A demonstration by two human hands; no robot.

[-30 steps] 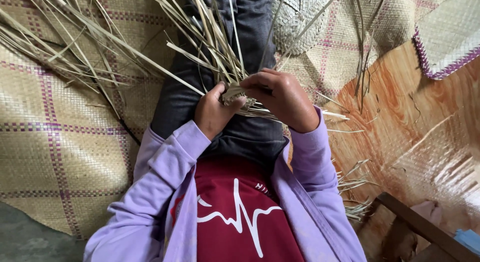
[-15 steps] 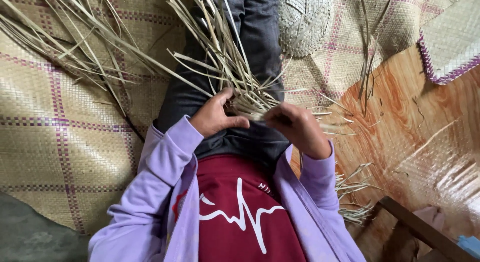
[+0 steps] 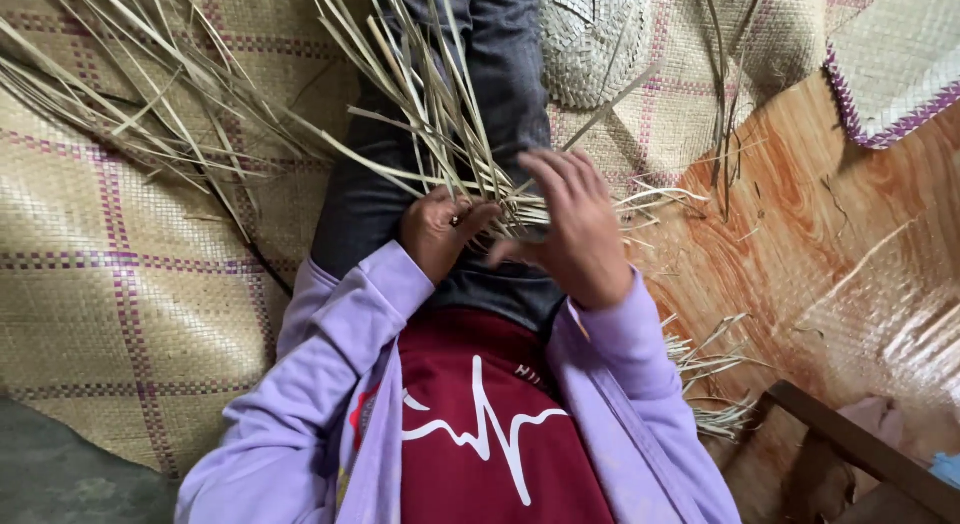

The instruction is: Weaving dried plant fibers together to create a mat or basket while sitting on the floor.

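Two hands meet over the lap at the knot of a dried straw bundle (image 3: pixel 440 114). Left hand (image 3: pixel 438 229) curled tight, pinching the gathered base of the strips between thumb and fingers. Right hand (image 3: pixel 570 219) loosely spread, fingers fanned upward, palm laid over the strip ends just beside the left; whether its thumb nips a strip underneath is hidden. Bundle sits on the dark trousers (image 3: pixel 500 44), long ends splaying away toward the woven mat (image 3: pixel 120 284). A small round woven piece (image 3: pixel 590 44) lies beyond the knee, well apart from the hands. More loose straw (image 3: pixel 710 369) by the right sleeve on the glossy orange floor covering (image 3: pixel 820 234).

To do this step well, likely: keep the left pinch firm at the crossing so nothing slackens, and let the right sort out one strip at a time, flat and untwisted.

Versus half a second ago: right hand was closed low near the waist, now opened and lifted over the strips; left hand has tightened from an open cradle to a fist.
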